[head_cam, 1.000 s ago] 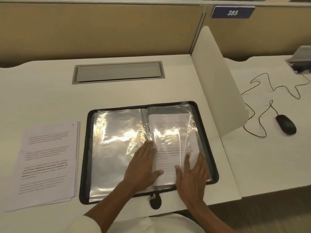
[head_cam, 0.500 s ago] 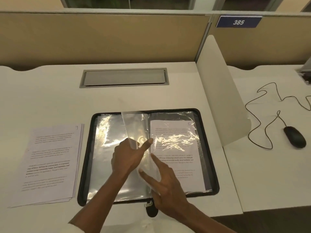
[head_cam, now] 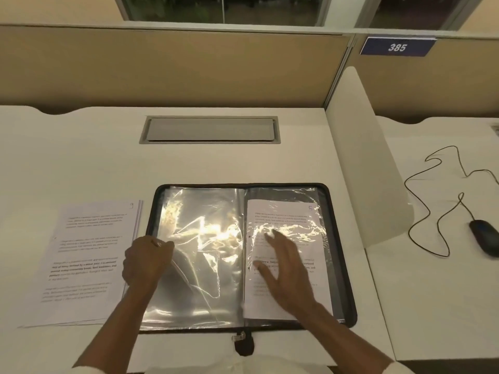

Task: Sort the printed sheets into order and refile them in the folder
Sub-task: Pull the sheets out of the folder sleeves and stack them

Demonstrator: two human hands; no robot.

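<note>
A black zip folder [head_cam: 341, 238] lies open on the white desk, with clear plastic sleeves on both halves. The right-hand sleeve holds a printed sheet [head_cam: 289, 217] with a handwritten 5 at its top corner. My right hand [head_cam: 289, 271] lies flat on that sheet with fingers spread. My left hand [head_cam: 145, 260] has curled fingers at the left edge of the left sleeve [head_cam: 205, 238], which looks empty and glares. A stack of printed sheets [head_cam: 86, 260], the top one marked 9, lies left of the folder.
A grey cable hatch [head_cam: 209, 129] is set in the desk behind the folder. A white divider panel [head_cam: 370, 171] stands to the right. Beyond it lie a black mouse [head_cam: 484, 237] and its looping cable [head_cam: 434, 201]. The folder's zip pull [head_cam: 243, 344] hangs at the front edge.
The clear sleeve that stood lifted half a second ago now lies flat on the left half. My left hand went left with it; my right hand moved onto sheet 5.
</note>
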